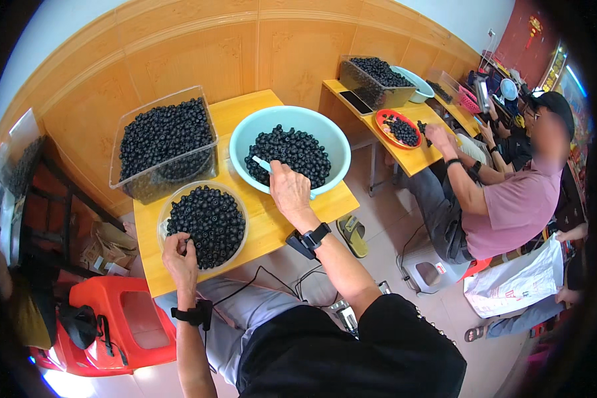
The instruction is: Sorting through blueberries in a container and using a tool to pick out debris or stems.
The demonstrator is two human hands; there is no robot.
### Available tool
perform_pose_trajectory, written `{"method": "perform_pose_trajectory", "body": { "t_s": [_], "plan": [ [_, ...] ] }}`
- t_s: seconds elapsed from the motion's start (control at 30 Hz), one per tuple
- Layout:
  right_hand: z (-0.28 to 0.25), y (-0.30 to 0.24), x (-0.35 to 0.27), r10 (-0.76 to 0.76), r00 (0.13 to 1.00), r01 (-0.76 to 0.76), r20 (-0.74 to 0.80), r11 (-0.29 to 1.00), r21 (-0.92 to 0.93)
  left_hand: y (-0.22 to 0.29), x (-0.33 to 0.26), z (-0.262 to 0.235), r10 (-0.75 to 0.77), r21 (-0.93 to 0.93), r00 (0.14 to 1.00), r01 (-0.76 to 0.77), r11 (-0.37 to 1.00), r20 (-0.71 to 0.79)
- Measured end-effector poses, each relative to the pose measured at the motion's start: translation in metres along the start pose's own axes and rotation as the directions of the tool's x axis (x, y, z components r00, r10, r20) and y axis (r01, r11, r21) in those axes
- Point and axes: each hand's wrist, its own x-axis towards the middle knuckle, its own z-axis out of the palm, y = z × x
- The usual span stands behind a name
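My right hand [290, 191] is closed around a slim white-and-pale-blue tool [262, 164] and reaches over the near rim of a light blue basin [344, 154]. The tool's kind is too small to make out. Inside the basin lie many small, round, black bead-like pieces [292, 147]. My left hand [180, 257] is at the near left edge of a round clear tub [247, 233] heaped with the same black pieces. Its thumb and fingers are pinched together; what they hold, if anything, is hidden. Dark bands sit on both wrists.
A rectangular clear bin [209, 138] full of black pieces stands behind the tub on the yellow table [275, 243]. At right, a person in a pink shirt [517, 205] works at another table with a red plate [383, 121]. A red stool [89, 292] stands left; cables hang below.
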Motion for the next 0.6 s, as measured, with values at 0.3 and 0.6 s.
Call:
{"method": "perform_pose_trajectory", "body": {
  "t_s": [0.3, 0.6],
  "plan": [
    [0.001, 0.004, 0.000, 0.016, 0.999, -0.018, -0.029, 0.999, -0.043, 0.001, 0.003, -0.002, 0.023, -0.127, 1.000, -0.023, 0.992, 0.000],
    [0.010, -0.005, 0.002, 0.025, 1.000, -0.025, -0.008, 0.998, 0.052, -0.006, 0.001, -0.001, 0.068, 0.025, 0.997, -0.067, 0.997, -0.042]
  ]
}}
